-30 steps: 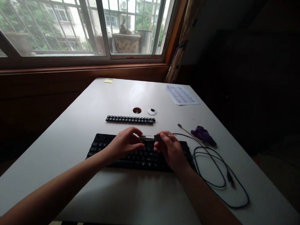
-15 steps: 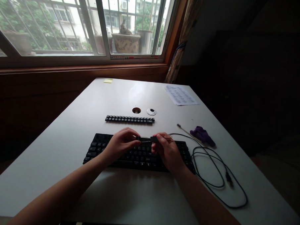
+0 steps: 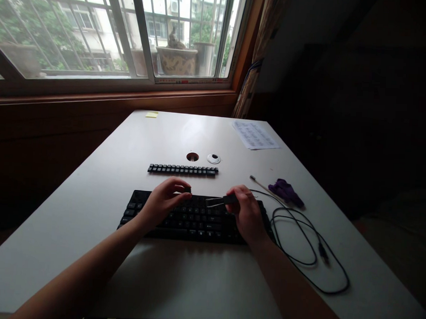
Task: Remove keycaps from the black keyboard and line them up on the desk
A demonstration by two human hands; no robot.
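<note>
A black keyboard [image 3: 192, 219] lies on the white desk under both hands, its top rows partly bare of keycaps. Between thumb and fingertips, my left hand [image 3: 163, 199] pinches a small black keycap [image 3: 187, 190] above the keyboard's upper edge. My right hand [image 3: 248, 210] is closed around the dark handle of a wire keycap puller [image 3: 220, 201], whose metal wires point left over the keys. Behind the keyboard, loose keycaps [image 3: 182, 170] stand lined up in two neat rows.
A black cable [image 3: 312, 265] coils on the right, near a purple cloth [image 3: 287, 191] and a thin brush-like stick [image 3: 263, 184]. Farther back are printed papers [image 3: 256, 135], a desk hole [image 3: 192, 157], its round cover [image 3: 213, 158] and a yellow note [image 3: 152, 114].
My hands have moved apart. The puller's wires have come away from the keycap, which stays in my left hand, while my right hand has shifted right with the puller.
</note>
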